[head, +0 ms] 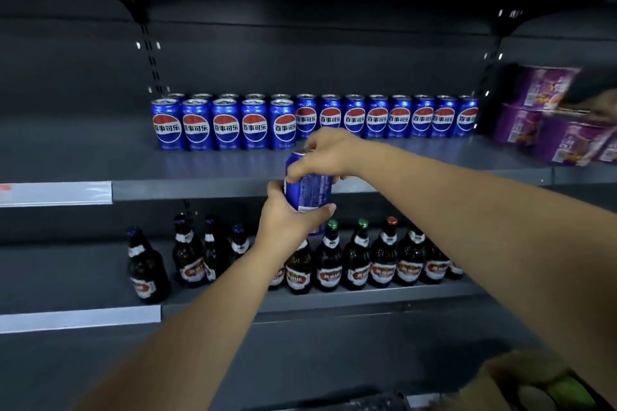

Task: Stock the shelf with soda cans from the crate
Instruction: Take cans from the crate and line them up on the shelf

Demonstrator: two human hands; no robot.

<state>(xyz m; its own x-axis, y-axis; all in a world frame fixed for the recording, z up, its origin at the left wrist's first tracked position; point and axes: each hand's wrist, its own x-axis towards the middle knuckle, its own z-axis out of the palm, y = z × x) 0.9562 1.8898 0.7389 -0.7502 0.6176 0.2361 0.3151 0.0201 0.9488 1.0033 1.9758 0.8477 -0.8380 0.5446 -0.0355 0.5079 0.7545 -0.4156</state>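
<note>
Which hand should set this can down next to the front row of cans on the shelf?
Probably the right hand: it grips the can by its top, level with the shelf, just before the gap beside the front row. The left hand wraps the can's lower part, under shelf level.

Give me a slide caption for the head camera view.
Left hand and right hand grip a blue soda can before the shelf lined with matching cans.
</note>
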